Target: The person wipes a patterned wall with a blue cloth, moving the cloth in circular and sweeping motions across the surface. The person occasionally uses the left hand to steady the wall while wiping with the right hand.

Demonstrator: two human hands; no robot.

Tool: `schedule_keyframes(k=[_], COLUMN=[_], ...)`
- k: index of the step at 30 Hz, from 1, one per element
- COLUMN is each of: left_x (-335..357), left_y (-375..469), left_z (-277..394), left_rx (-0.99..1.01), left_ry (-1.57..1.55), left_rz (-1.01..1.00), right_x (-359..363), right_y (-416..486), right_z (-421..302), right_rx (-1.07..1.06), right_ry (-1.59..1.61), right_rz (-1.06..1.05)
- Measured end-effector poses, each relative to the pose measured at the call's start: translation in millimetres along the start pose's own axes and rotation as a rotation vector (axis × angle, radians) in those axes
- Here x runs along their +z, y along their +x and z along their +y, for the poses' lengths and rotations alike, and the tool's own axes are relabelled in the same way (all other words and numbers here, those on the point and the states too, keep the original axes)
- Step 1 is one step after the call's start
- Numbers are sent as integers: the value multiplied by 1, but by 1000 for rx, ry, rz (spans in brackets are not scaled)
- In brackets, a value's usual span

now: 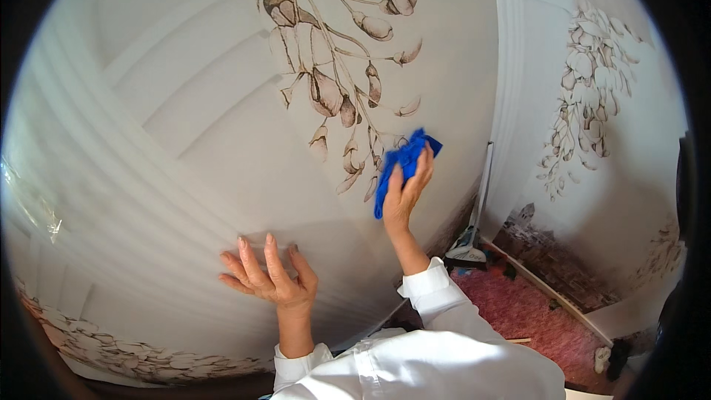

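Observation:
My right hand (406, 191) holds a crumpled blue cloth (401, 162) against a wall covering (311, 200) printed with hanging brown flowers. The cloth lies over the lower right tip of one printed flower cluster (328, 91). To the lower left, my left hand (272, 273) has its fingers spread on or close to the pale printed surface and holds nothing. Both forearms come out of white sleeves with turned-back cuffs.
A broom or mop-like tool (468, 253) with a long pale handle leans in the corner at right. Beside it lie a pink-red carpet (500, 300) and a long thin strip (547, 289) along the adjoining printed wall (627, 178). Shiny clear film (33, 203) shows at far left.

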State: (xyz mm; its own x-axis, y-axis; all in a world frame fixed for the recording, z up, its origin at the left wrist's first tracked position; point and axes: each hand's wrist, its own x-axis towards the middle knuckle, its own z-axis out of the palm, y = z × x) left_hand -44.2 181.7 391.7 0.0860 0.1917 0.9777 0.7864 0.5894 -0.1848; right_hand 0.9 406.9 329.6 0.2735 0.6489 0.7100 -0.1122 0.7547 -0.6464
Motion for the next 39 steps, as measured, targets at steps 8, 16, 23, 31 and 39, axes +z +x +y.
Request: schedule_keyframes(k=[8, 16, 23, 31, 39], left_x=[14, 24, 22, 24, 18], left_y=[8, 8, 6, 1, 17], left_z=[18, 29, 31, 31, 31], left_rx=[13, -4, -18, -79, -67], left_ry=[23, 47, 67, -65, -154], left_rz=[-8, 25, -3, 22, 7], right_x=[-16, 18, -6, 32, 32], right_y=[-39, 74, 15, 82, 83], right_z=[-3, -13, -40, -64, -101], right_rx=[-394, -155, -683, -461, -585], right_ry=[30, 22, 83, 50, 180], right_rz=[-242, -15, -402, -85, -307])
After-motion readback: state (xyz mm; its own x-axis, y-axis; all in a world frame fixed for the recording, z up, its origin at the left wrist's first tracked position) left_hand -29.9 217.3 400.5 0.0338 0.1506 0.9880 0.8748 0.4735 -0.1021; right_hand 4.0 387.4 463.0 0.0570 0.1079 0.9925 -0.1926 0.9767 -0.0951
